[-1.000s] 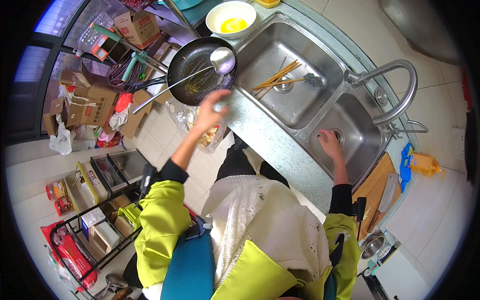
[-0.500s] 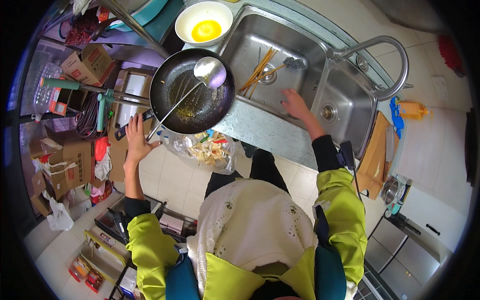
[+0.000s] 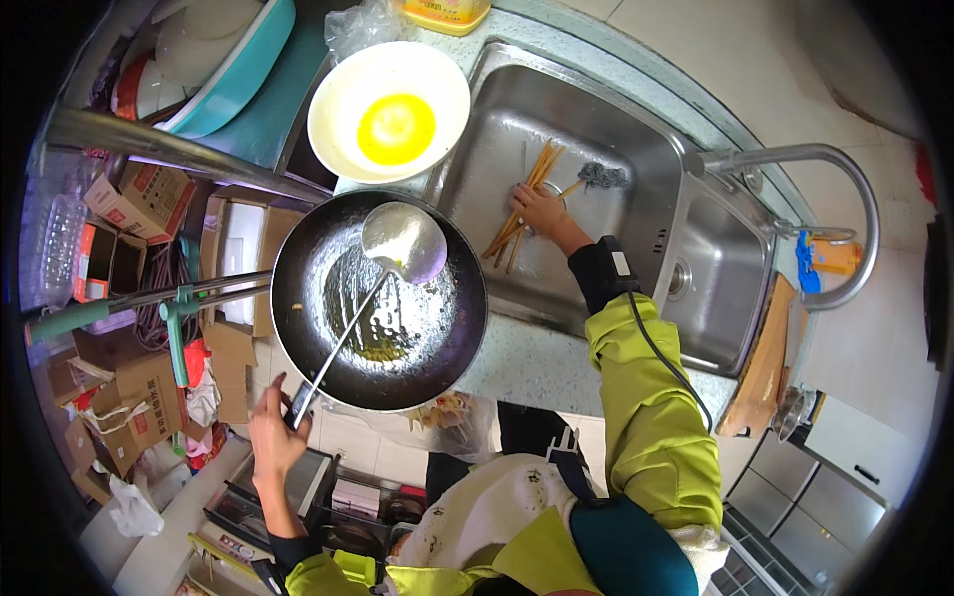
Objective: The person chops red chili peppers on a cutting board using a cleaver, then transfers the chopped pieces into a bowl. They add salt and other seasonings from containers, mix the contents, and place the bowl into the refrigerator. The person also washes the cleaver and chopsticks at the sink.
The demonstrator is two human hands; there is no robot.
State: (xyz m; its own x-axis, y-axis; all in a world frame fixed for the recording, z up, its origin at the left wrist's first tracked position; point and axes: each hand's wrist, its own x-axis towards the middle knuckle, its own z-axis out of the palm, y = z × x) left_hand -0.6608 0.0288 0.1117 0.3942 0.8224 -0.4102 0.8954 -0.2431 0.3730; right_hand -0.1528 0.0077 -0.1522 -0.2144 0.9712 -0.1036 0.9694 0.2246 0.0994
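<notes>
In the larger basin of the steel sink (image 3: pixel 651 119), my right hand (image 3: pixel 540 209) has its fingers closed round a bundle of wooden chopsticks (image 3: pixel 509 238). A grey steel-wool scrubber (image 3: pixel 602 177) lies just beyond them. To the left, a black frying pan (image 3: pixel 437 333), wet and shiny inside, rests by the counter. A metal ladle (image 3: pixel 402 241) lies in it, its shaft crossing the near rim beside the pan's dark handle. My left hand (image 3: pixel 278 437) is at that handle, thumb and fingers apart on either side; contact is unclear. Behind the pan stands a white bowl (image 3: pixel 333 109) holding yellow liquid.
A curved faucet (image 3: pixel 865 199) arches over the smaller basin at right. A wooden board (image 3: pixel 760 368) leans beyond it. A plastic bag of scraps (image 3: pixel 437 422) hangs below the counter. Cardboard boxes (image 3: pixel 149 402) and a green-handled pole (image 3: pixel 109 310) fill the left side.
My right hand has moved left and down onto the chopsticks. The pan's handle has swung toward me, with the ladle's shaft alongside, and my left hand has come nearer. The view has shifted.
</notes>
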